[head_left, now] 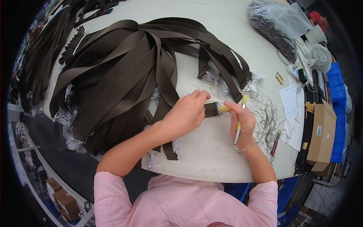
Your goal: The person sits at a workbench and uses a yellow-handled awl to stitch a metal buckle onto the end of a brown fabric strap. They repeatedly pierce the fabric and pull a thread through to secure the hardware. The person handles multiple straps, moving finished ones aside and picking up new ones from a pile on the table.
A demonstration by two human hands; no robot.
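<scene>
My left hand [189, 111] is closed over the end of a dark brown webbing strap [211, 110], its fingers pinched together. A metal buckle [218, 109] at the strap's tip points toward my right hand. My right hand [243, 120] grips a slim yellow-and-silver pen-like tool [238, 132], held slanting upright; its exact kind is unclear. Something yellow, perhaps a finger cover [224, 108], shows at the right fingertips beside the buckle. A large heap of the same brown straps [117, 75] lies to the left, some ends wrapped in clear plastic [68, 117].
Loose thread clippings [266, 117] lie right of my right hand, near a red-and-black pen-like tool [275, 143]. Paper sheets [289, 102], a white fan [320, 56], a cardboard box [321, 136] and blue bins [335, 109] line the right side. A plastic bag [280, 22] sits at the far right.
</scene>
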